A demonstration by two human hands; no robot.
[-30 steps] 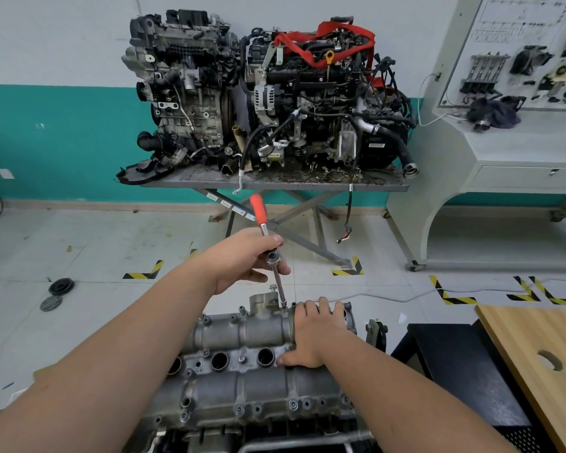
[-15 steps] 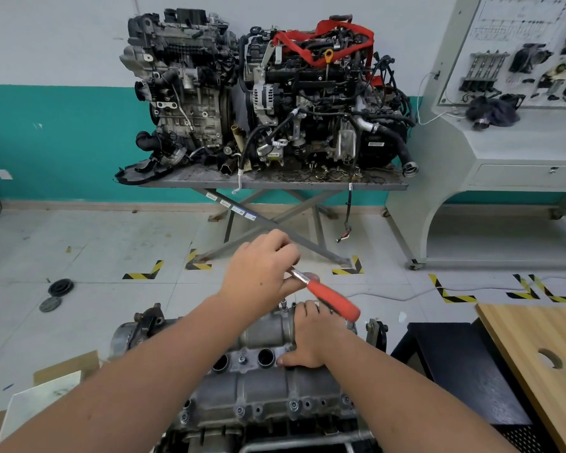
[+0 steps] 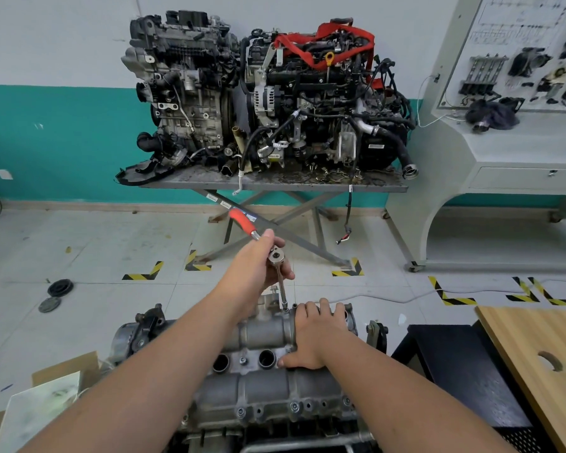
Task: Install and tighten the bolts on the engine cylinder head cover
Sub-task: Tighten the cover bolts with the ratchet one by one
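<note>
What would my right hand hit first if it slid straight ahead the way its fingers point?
Probably the ratchet's extension bar, standing just past the right hand at the far edge of the cylinder head cover; depth is unclear, so it may pass beside it.

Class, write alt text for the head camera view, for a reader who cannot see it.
A person's left hand grips a red-handled ratchet whose extension reaches down to the far edge of a grey cylinder head cover, while the right hand rests on the cover. Behind, two engines sit on a metal table.
</note>
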